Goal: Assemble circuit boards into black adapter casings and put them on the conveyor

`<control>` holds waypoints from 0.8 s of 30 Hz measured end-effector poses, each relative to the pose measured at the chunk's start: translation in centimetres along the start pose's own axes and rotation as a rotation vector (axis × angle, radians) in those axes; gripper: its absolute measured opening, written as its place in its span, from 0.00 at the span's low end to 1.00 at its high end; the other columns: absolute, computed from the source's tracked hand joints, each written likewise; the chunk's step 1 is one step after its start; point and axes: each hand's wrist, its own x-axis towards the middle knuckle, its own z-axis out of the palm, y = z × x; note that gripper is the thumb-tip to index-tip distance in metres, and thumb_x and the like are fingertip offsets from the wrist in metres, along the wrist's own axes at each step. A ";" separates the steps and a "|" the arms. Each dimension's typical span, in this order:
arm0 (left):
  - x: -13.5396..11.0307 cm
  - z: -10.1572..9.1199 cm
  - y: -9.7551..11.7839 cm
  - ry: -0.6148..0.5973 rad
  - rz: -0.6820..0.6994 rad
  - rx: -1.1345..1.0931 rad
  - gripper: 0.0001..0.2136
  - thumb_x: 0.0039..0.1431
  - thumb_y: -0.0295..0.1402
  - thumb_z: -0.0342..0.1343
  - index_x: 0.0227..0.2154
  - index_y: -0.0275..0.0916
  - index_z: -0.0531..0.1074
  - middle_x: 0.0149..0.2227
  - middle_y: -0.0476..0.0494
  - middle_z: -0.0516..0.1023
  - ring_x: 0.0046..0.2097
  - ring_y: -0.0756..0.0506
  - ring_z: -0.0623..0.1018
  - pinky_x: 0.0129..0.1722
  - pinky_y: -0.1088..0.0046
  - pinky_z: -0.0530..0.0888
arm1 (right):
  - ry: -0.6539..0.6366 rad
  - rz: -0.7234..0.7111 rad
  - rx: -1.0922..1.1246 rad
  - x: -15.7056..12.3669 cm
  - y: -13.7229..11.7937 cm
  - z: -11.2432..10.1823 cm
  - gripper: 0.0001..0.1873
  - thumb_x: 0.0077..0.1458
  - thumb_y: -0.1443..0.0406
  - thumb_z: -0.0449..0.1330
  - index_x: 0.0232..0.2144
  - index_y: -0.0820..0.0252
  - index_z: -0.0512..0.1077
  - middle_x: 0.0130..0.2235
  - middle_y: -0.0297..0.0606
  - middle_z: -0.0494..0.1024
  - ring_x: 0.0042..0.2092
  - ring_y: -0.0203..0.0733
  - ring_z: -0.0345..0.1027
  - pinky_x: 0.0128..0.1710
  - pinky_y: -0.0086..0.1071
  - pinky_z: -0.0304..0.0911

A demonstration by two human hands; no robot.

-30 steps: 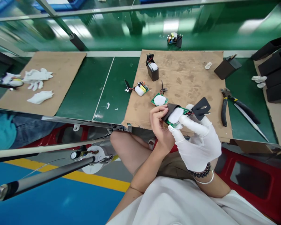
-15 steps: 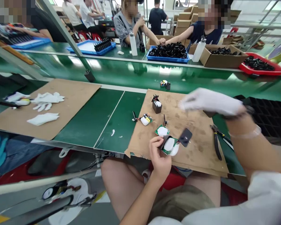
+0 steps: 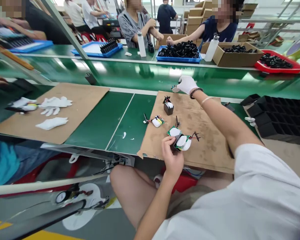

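Note:
My bare left hand (image 3: 173, 157) is closed round a black plastic casing (image 3: 177, 141) at the cardboard's near side. A green circuit board with white pads (image 3: 183, 142) sticks out of that casing, its wires running to a small black plate (image 3: 196, 136). Another padded circuit board (image 3: 174, 131) lies right behind it. My right hand (image 3: 187, 84), in a white glove, reaches across to the far edge, its fingers closed on a small circuit board (image 3: 175, 89). Close by stand a filled black casing (image 3: 168, 108) and a loose circuit board with a yellow part (image 3: 157, 121).
Brown cardboard (image 3: 202, 116) covers my work area. Stacked black casings (image 3: 280, 116) stand at the right. White gloves (image 3: 56, 103) lie on the left cardboard (image 3: 77, 100). Across the green conveyor (image 3: 130, 75), people sit near a blue tray (image 3: 178, 59) of black parts.
My right hand has swung left and forward onto the small circuit board at the far edge. My left hand keeps its hold on the casing. The right arm now covers the pliers.

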 end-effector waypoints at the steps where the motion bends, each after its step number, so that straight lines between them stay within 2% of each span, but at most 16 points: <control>1: 0.0 0.0 0.0 -0.006 -0.015 -0.017 0.17 0.55 0.17 0.61 0.45 0.40 0.72 0.46 0.42 0.74 0.49 0.46 0.78 0.50 0.69 0.77 | -0.008 0.005 -0.018 -1.5 1.3 0.0 0.21 0.67 0.56 0.62 0.56 0.62 0.72 0.57 0.45 0.76 0.56 0.46 0.73 0.56 0.49 0.73; 3: -0.1 -0.1 0.1 -0.016 -0.049 -0.048 0.16 0.55 0.18 0.63 0.44 0.40 0.72 0.46 0.42 0.74 0.50 0.46 0.78 0.52 0.69 0.77 | -0.035 -0.004 -0.051 -5.8 4.0 0.1 0.16 0.66 0.58 0.63 0.52 0.61 0.75 0.55 0.44 0.78 0.55 0.46 0.74 0.58 0.48 0.72; 5: 0.0 -0.1 0.3 -0.028 -0.080 -0.075 0.15 0.54 0.19 0.64 0.43 0.39 0.72 0.46 0.42 0.74 0.50 0.46 0.78 0.52 0.69 0.77 | -0.067 -0.013 -0.060 -11.1 6.6 0.1 0.14 0.60 0.68 0.65 0.48 0.63 0.79 0.51 0.47 0.83 0.53 0.50 0.77 0.58 0.45 0.72; 7: 0.2 -0.2 0.4 -0.034 -0.100 -0.096 0.15 0.54 0.19 0.65 0.42 0.39 0.72 0.46 0.43 0.74 0.49 0.46 0.78 0.50 0.70 0.77 | -0.035 -0.018 -0.058 -16.9 8.3 -0.1 0.20 0.57 0.69 0.66 0.52 0.63 0.78 0.54 0.49 0.82 0.57 0.56 0.76 0.61 0.49 0.70; 8: 0.2 -0.2 0.6 -0.035 -0.103 -0.107 0.15 0.54 0.20 0.65 0.42 0.39 0.72 0.46 0.43 0.74 0.49 0.47 0.78 0.50 0.70 0.77 | 0.082 -0.040 -0.010 -19.8 8.7 -0.2 0.25 0.54 0.68 0.69 0.55 0.60 0.77 0.57 0.48 0.81 0.60 0.59 0.74 0.63 0.52 0.69; 9: 0.3 -0.2 0.7 -0.032 -0.103 -0.119 0.15 0.54 0.20 0.65 0.42 0.39 0.72 0.46 0.43 0.74 0.49 0.47 0.78 0.50 0.71 0.77 | 0.204 -0.074 0.051 -22.6 8.7 -0.1 0.28 0.53 0.68 0.69 0.58 0.55 0.76 0.59 0.46 0.80 0.62 0.60 0.73 0.64 0.55 0.68; 11: 0.2 -0.1 1.1 -0.028 -0.100 -0.142 0.15 0.54 0.20 0.66 0.42 0.39 0.71 0.46 0.43 0.74 0.49 0.47 0.79 0.51 0.70 0.77 | 0.392 -0.091 0.236 -27.7 7.4 0.6 0.26 0.57 0.65 0.68 0.58 0.49 0.75 0.59 0.41 0.80 0.58 0.55 0.77 0.64 0.55 0.69; 14: -0.3 0.2 1.7 -0.027 -0.117 -0.180 0.15 0.55 0.21 0.66 0.43 0.39 0.71 0.46 0.43 0.74 0.50 0.45 0.79 0.52 0.67 0.78 | 0.525 -0.080 0.581 -33.5 3.2 3.6 0.14 0.59 0.67 0.67 0.46 0.47 0.80 0.45 0.34 0.86 0.46 0.46 0.83 0.50 0.43 0.79; 15: -0.5 0.3 1.9 -0.032 -0.129 -0.191 0.14 0.56 0.21 0.65 0.43 0.40 0.71 0.46 0.43 0.74 0.51 0.45 0.79 0.53 0.66 0.78 | 0.594 -0.101 0.678 -34.6 1.7 5.0 0.14 0.59 0.70 0.66 0.46 0.46 0.80 0.43 0.33 0.86 0.44 0.45 0.83 0.47 0.41 0.80; 16: -0.8 0.4 2.1 -0.041 -0.138 -0.201 0.14 0.56 0.22 0.66 0.43 0.40 0.71 0.47 0.42 0.74 0.51 0.44 0.79 0.53 0.66 0.78 | 0.662 -0.170 0.714 -35.3 0.2 6.3 0.19 0.58 0.71 0.67 0.50 0.45 0.79 0.45 0.34 0.86 0.45 0.46 0.83 0.47 0.42 0.80; 17: -1.1 0.4 2.3 -0.049 -0.146 -0.211 0.14 0.56 0.23 0.66 0.43 0.40 0.71 0.47 0.43 0.74 0.52 0.44 0.79 0.52 0.66 0.78 | 0.750 -0.214 0.697 -35.5 -1.1 7.4 0.25 0.57 0.70 0.68 0.55 0.43 0.77 0.48 0.36 0.85 0.48 0.48 0.82 0.49 0.44 0.80; 19: -1.5 0.2 2.6 -0.073 -0.159 -0.226 0.13 0.58 0.26 0.66 0.44 0.42 0.71 0.48 0.43 0.74 0.52 0.44 0.79 0.52 0.66 0.78 | 0.819 -0.214 0.659 -35.1 -3.0 8.9 0.36 0.55 0.67 0.71 0.64 0.42 0.71 0.58 0.40 0.80 0.54 0.51 0.80 0.52 0.46 0.79; 21: -1.8 -0.2 3.0 -0.095 -0.154 -0.228 0.11 0.61 0.31 0.65 0.45 0.42 0.71 0.48 0.42 0.74 0.51 0.43 0.79 0.51 0.65 0.78 | 0.784 -0.176 0.663 -34.1 -3.9 9.1 0.39 0.56 0.64 0.71 0.67 0.42 0.66 0.65 0.42 0.75 0.59 0.52 0.77 0.54 0.45 0.79; 24: -1.8 -0.7 3.6 -0.105 -0.096 -0.195 0.09 0.68 0.40 0.59 0.45 0.43 0.71 0.48 0.41 0.74 0.51 0.43 0.80 0.49 0.66 0.79 | 0.681 -0.196 0.729 -33.0 -4.0 8.3 0.34 0.58 0.63 0.70 0.65 0.43 0.70 0.64 0.41 0.76 0.60 0.51 0.77 0.56 0.42 0.79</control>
